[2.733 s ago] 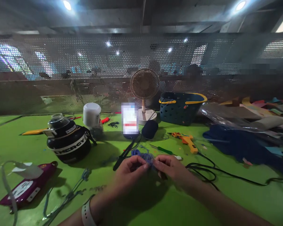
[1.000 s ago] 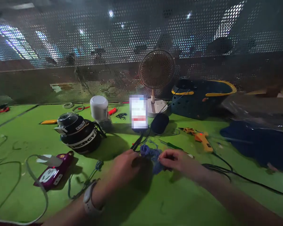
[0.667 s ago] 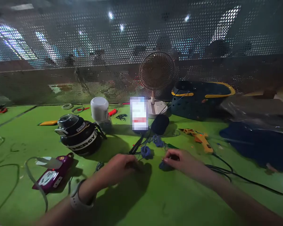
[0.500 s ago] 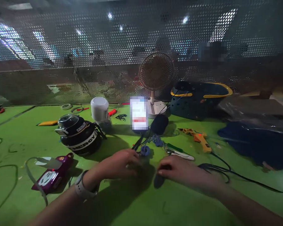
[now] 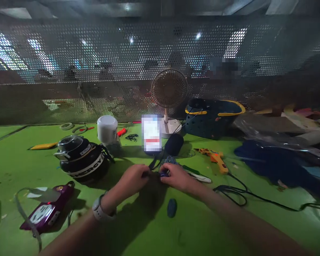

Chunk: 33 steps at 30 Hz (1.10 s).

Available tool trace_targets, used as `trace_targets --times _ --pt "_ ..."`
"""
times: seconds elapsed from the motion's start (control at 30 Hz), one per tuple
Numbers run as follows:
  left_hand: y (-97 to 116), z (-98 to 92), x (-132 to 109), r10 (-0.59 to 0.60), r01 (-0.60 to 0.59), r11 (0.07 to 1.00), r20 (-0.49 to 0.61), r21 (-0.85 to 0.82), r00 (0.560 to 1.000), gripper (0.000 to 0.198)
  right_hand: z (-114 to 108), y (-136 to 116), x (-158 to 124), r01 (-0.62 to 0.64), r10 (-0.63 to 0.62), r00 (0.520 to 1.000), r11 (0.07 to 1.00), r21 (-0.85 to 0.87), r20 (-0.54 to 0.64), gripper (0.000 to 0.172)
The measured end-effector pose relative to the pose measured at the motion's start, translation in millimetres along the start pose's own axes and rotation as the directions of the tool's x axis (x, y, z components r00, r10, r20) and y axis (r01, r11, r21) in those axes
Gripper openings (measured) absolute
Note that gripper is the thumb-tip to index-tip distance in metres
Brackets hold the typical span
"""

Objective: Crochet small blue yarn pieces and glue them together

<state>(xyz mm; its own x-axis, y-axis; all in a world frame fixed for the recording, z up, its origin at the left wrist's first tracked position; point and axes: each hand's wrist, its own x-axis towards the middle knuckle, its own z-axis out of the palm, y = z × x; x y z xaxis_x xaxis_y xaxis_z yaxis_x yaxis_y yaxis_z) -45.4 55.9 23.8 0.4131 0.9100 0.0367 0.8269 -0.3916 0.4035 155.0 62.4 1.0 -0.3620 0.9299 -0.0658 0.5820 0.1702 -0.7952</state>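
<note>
My right hand (image 5: 174, 176) is closed in a pinch on a small blue curled piece (image 5: 163, 174), which looks like yarn. Just left of it, my left hand (image 5: 134, 180) has its fingers drawn together, and whatever may be between them is hidden. Beyond the fingertips lies a dark slim tool (image 5: 154, 162). More blue curled pieces (image 5: 171, 160) are partly covered behind my right hand. A dark blue-grey oval piece (image 5: 172, 208) lies flat on the green table, nearer to me than both hands.
A phone (image 5: 151, 133) stands before a fan (image 5: 169, 89). To the left are a black bottle (image 5: 82, 160), a white jar (image 5: 107, 128) and a purple power strip (image 5: 52, 206). A glue gun (image 5: 216, 160), its cord, a dark basket (image 5: 213, 122) and dark cloth (image 5: 266, 163) occupy the right.
My right hand has let go of the dark oval piece, left it on the table, moved forward and left, and pinched a blue curled piece. The view has shifted slightly.
</note>
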Motion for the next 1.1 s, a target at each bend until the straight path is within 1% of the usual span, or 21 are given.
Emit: trace_targets --times 0.1,0.17,0.23,0.3,0.37,0.4,0.47,0.5,0.53,0.57,0.6,0.63,0.67,0.7,0.73,0.8,0.9,1.0,1.07,1.1 --pt "-12.9 -20.4 0.3 -0.069 0.070 0.997 -0.098 0.007 0.993 0.019 -17.3 0.1 -18.7 -0.077 0.073 0.997 0.987 0.139 0.029 0.025" --pt "-23.4 -30.7 -1.0 -0.123 0.131 0.991 -0.175 0.032 0.977 0.022 -30.7 -0.5 -31.0 -0.115 0.107 0.993 0.965 0.234 0.045 0.021" --pt "-32.2 -35.4 -3.4 -0.163 0.183 0.981 -0.224 0.070 0.961 0.026 -41.8 -0.5 -40.4 -0.133 0.124 0.991 0.938 0.321 0.048 0.019" --pt "-36.5 -34.9 -6.4 -0.186 0.221 0.970 -0.265 0.106 0.946 0.033 -48.6 1.8 -46.4 -0.143 0.136 0.990 0.912 0.384 0.046 0.018" --pt "-33.9 -31.3 -9.9 -0.163 0.221 0.964 -0.327 0.149 0.931 0.042 -50.6 6.3 -49.4 -0.151 0.148 0.988 0.893 0.423 0.042 0.019" --pt "-29.5 -28.9 -11.7 -0.130 0.203 0.965 -0.368 0.167 0.921 0.042 -49.8 8.9 -50.0 -0.153 0.151 0.988 0.886 0.437 0.040 0.021" --pt "-14.9 -23.0 -15.9 -0.030 0.120 0.978 -0.457 0.170 0.889 0.033 -44.9 12.8 -49.9 -0.151 0.150 0.988 0.876 0.458 0.041 0.025" --pt "-5.2 -19.3 -18.0 -0.011 0.070 0.991 -0.460 0.111 0.888 0.028 -40.9 13.3 -49.3 -0.148 0.145 0.989 0.874 0.464 0.043 0.026" --pt "5.3 -15.1 -19.9 -0.015 0.015 1.000 -0.428 -0.005 0.904 0.026 -36.3 12.8 -48.5 -0.141 0.136 0.990 0.873 0.466 0.045 0.027" --pt "15.8 -10.2 -21.4 -0.020 -0.029 0.989 -0.319 -0.148 0.947 0.028 -31.5 11.1 -47.5 -0.132 0.125 0.991 0.876 0.464 0.046 0.027" --pt "25.3 -4.9 -22.3 -0.030 -0.026 0.954 -0.182 -0.298 0.983 0.033 -26.8 8.7 -46.3 -0.119 0.111 0.993 0.882 0.455 0.046 0.027" --pt "33.1 0.8 -22.3 -0.037 0.003 0.910 -0.075 -0.414 0.996 0.039 -22.7 5.8 -45.1 -0.105 0.095 0.994 0.892 0.439 0.045 0.026" --pt "38.4 6.4 -21.3 -0.030 0.019 0.866 -0.013 -0.500 0.999 0.041 -19.7 3.0 -43.7 -0.091 0.081 0.996 0.905 0.416 0.043 0.025" --pt "41.0 11.7 -19.5 -0.028 0.030 0.830 0.013 -0.557 1.000 0.040 -18.2 0.7 -42.3 -0.079 0.070 0.997 0.920 0.383 0.038 0.024" --pt "40.9 16.5 -16.8 -0.031 0.044 0.796 0.032 -0.604 0.999 0.037 -18.2 -0.8 -40.8 -0.069 0.064 0.998 0.938 0.340 0.028 0.023" --pt "34.6 23.7 -10.4 -0.030 0.072 0.759 0.076 -0.647 0.997 0.033 -22.6 -0.8 -37.5 -0.063 0.069 0.997 0.972 0.225 -0.019 0.023" --pt "21.0 29.1 -2.1 -0.042 0.073 0.750 0.062 -0.657 0.997 0.027 -33.1 4.3 -31.4 -0.068 0.068 0.989 0.998 0.001 -0.129 0.024" --pt "14.6 31.1 1.4 -0.026 0.024 0.803 0.005 -0.595 1.000 0.023 -36.2 10.3 -24.8 -0.050 0.014 0.983 0.980 -0.193 -0.184 0.031" --pt "14.4 31.4 1.4 -0.031 -0.009 0.850 -0.066 -0.526 0.997 0.020 -32.0 13.9 -20.2 -0.027 -0.025 0.982 0.961 -0.275 -0.185 0.040" --pt "14.6 31.1 1.0 -0.040 -0.026 0.874 -0.126 -0.486 0.991 0.022 -28.7 15.7 -17.9 -0.017 -0.040 0.982 0.953 -0.301 -0.182 0.041"
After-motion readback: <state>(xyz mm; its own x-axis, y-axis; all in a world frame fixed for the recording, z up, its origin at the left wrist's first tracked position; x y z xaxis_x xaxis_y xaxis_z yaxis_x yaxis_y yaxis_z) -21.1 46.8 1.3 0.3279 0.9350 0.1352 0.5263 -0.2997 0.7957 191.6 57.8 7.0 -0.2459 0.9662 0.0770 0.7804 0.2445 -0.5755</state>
